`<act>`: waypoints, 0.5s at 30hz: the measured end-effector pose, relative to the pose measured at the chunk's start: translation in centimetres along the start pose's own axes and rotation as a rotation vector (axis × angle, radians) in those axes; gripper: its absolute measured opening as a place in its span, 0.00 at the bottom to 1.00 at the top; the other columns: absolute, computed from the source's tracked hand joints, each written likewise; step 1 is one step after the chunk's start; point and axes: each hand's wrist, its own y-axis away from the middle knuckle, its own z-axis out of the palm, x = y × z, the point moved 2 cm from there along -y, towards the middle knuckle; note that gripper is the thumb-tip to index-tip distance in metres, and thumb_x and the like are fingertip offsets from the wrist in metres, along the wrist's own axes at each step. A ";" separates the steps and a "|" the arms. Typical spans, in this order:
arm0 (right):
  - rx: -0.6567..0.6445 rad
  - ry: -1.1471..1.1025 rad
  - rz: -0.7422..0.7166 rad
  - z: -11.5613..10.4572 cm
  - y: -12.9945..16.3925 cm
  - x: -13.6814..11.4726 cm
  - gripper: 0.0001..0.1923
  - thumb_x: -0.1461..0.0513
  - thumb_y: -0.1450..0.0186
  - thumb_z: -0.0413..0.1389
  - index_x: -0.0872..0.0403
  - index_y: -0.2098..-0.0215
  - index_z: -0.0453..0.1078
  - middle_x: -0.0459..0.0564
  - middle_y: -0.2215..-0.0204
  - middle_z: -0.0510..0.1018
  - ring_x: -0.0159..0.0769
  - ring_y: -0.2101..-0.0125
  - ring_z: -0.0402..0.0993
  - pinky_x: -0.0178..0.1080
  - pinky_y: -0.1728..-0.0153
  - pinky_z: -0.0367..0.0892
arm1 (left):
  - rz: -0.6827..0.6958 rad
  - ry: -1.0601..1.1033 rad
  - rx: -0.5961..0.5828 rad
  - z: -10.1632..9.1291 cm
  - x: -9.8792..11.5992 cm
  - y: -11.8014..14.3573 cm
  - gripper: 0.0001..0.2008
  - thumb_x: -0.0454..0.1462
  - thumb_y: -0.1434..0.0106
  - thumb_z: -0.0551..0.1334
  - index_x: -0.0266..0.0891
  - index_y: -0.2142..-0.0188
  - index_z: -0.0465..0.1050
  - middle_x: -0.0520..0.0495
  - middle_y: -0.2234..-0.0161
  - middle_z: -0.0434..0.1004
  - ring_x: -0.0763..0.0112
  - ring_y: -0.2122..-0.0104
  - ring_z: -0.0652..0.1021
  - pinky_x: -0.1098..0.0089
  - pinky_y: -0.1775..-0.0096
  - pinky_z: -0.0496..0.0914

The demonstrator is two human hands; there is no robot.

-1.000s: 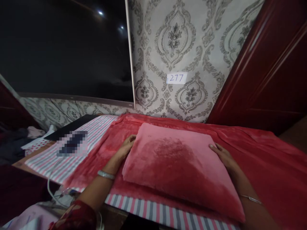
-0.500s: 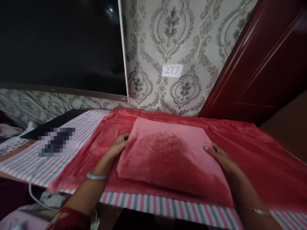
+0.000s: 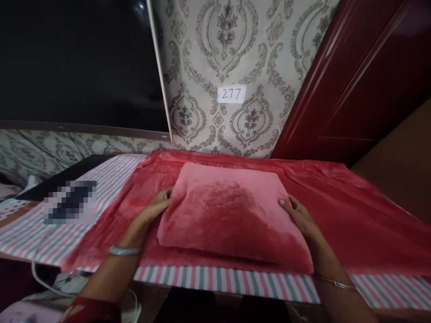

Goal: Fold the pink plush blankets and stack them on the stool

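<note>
A folded pink fleece cloth point(image 3: 229, 211) lies like a thick pad on a red fleece blanket point(image 3: 353, 215) spread over the table. My left hand point(image 3: 156, 208) rests against the pad's left edge, fingers curled at its side. On the right edge sits my right hand point(image 3: 298, 215), fingers laid on the fabric. Both hands press the pad from either side; neither lifts it. A bangle circles each wrist.
A pink, grey and white striped sheet point(image 3: 215, 278) covers the table under the blanket. A blurred object point(image 3: 70, 202) lies on the left, with a white cable point(image 3: 40, 278) hanging off the front edge. A dark screen point(image 3: 77, 63), patterned wallpaper with a "277" label point(image 3: 231, 93) and a red door point(image 3: 363, 76) stand behind.
The view has drifted right and down, so everything shifts left in frame. My hands stay on the pad's two sides, the right one a little further onto the fabric.
</note>
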 end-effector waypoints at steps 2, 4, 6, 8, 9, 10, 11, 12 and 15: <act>-0.013 -0.029 0.007 0.1 0.1 -0.3 0.36 0.39 0.49 0.66 0.48 0.49 0.75 0.53 0.43 0.77 0.53 0.43 0.72 0.50 0.43 0.69 | 0.015 -0.031 -0.083 -0.4 -0.1 0.6 0.30 0.54 0.55 0.71 0.39 0.56 0.80 0.41 0.58 0.84 0.49 0.53 0.79 0.50 0.46 0.71; -0.024 -0.069 0.032 0.1 0.3 -0.6 0.36 0.39 0.49 0.67 0.48 0.48 0.75 0.53 0.42 0.77 0.53 0.43 0.72 0.50 0.43 0.70 | 0.007 -0.068 -0.123 -1.1 -0.7 1.5 0.30 0.55 0.56 0.72 0.40 0.58 0.81 0.41 0.58 0.84 0.48 0.53 0.79 0.49 0.44 0.70; -0.037 -0.105 0.080 0.0 0.7 -0.8 0.40 0.40 0.50 0.68 0.48 0.44 0.72 0.54 0.42 0.76 0.54 0.43 0.73 0.51 0.44 0.70 | -0.006 -0.122 -0.110 -1.8 -1.5 2.7 0.28 0.55 0.52 0.71 0.41 0.58 0.81 0.40 0.56 0.84 0.48 0.52 0.79 0.50 0.44 0.70; -0.052 -0.128 0.111 -0.1 1.6 -1.0 0.43 0.41 0.50 0.69 0.48 0.40 0.69 0.55 0.40 0.74 0.54 0.42 0.72 0.52 0.42 0.69 | -0.003 -0.181 -0.083 -2.4 -2.2 3.9 0.26 0.56 0.50 0.70 0.42 0.57 0.81 0.40 0.53 0.83 0.48 0.51 0.78 0.50 0.45 0.71; -0.059 -0.132 0.110 -0.1 2.1 -1.1 0.44 0.42 0.49 0.69 0.47 0.39 0.68 0.54 0.38 0.73 0.54 0.41 0.70 0.53 0.41 0.68 | 0.005 -0.199 -0.069 -2.5 -2.5 4.5 0.26 0.55 0.50 0.70 0.43 0.57 0.81 0.41 0.51 0.82 0.48 0.50 0.78 0.50 0.45 0.71; -0.066 -0.131 0.101 -0.3 2.8 -1.2 0.44 0.42 0.48 0.68 0.47 0.37 0.67 0.54 0.37 0.71 0.53 0.39 0.68 0.52 0.40 0.67 | 0.019 -0.209 -0.053 -2.6 -2.9 5.0 0.26 0.55 0.50 0.70 0.43 0.56 0.80 0.41 0.50 0.81 0.48 0.50 0.78 0.50 0.45 0.71; -0.073 -0.127 0.092 -0.4 3.6 -1.3 0.43 0.43 0.46 0.68 0.46 0.36 0.66 0.53 0.36 0.69 0.53 0.38 0.67 0.52 0.39 0.65 | 0.035 -0.213 -0.038 -2.6 -3.2 5.3 0.27 0.56 0.50 0.70 0.44 0.55 0.80 0.41 0.49 0.81 0.47 0.49 0.78 0.50 0.45 0.71; -0.076 -0.121 0.090 -0.6 4.5 -1.4 0.43 0.43 0.45 0.67 0.46 0.35 0.64 0.53 0.35 0.68 0.52 0.37 0.65 0.51 0.38 0.65 | 0.051 -0.214 -0.023 -2.5 -3.6 5.6 0.28 0.56 0.50 0.70 0.44 0.54 0.80 0.41 0.48 0.80 0.47 0.48 0.77 0.49 0.45 0.71; -0.080 -0.105 0.129 -1.2 7.2 -1.5 0.46 0.43 0.45 0.67 0.46 0.33 0.61 0.55 0.34 0.67 0.53 0.36 0.64 0.53 0.38 0.65 | 0.088 -0.213 0.020 -2.2 -4.7 5.8 0.33 0.55 0.53 0.72 0.45 0.49 0.78 0.40 0.44 0.76 0.46 0.44 0.74 0.47 0.42 0.68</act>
